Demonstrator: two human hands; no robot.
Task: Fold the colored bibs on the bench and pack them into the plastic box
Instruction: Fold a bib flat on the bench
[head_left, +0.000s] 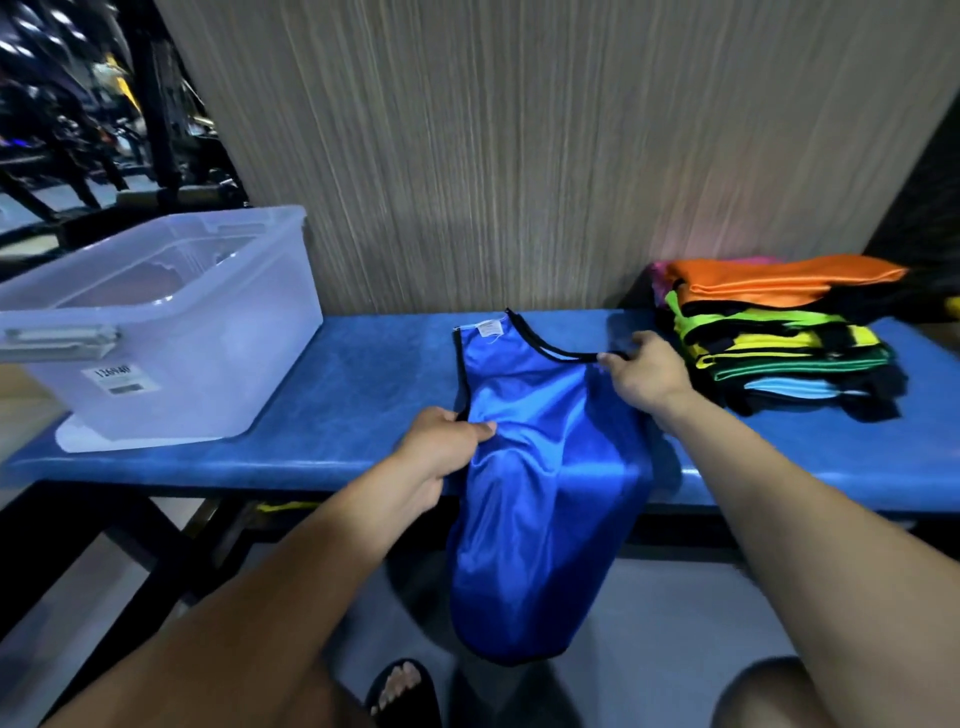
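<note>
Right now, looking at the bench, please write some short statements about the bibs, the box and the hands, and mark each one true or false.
1. Both hands hold the blue bib. True: the left hand pinches its left edge, and the right hand grips its black-trimmed strap.
2. The blue bib lies completely on the bench. False: its lower part hangs over the front edge toward the floor.
3. The plastic box stands to the right of the blue bib. False: it stands on the left end of the bench.
4. A pile of colored bibs lies at the right end, with an orange one on top. True.
5. The box is closed with a lid. False: its top is open.
</note>
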